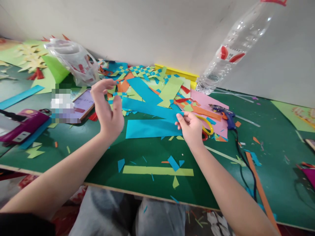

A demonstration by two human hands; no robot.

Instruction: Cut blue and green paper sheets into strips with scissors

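Note:
My right hand [190, 127] pinches the right end of a blue paper strip [145, 107] between thumb and fingertips. The strip reaches left across the pile, its far end close to my left hand [107, 108]. That hand is raised, with curled fingers and the thumb apart, and grips nothing that I can see. Under the strip, a wider blue paper piece [147, 128] lies flat on the green table. Scissors with yellow and red handles [208, 127] are partly hidden behind my right hand. Nearer me lies a light green strip [157, 170] among small scraps.
Cut paper and woven pieces [145, 72] are heaped against the wall. A glue gun [227, 118] with a trailing cord lies right, near a tall plastic bottle [231, 52]. To the left are a phone [85, 103], a plastic bag [76, 62] and a purple power strip [27, 126].

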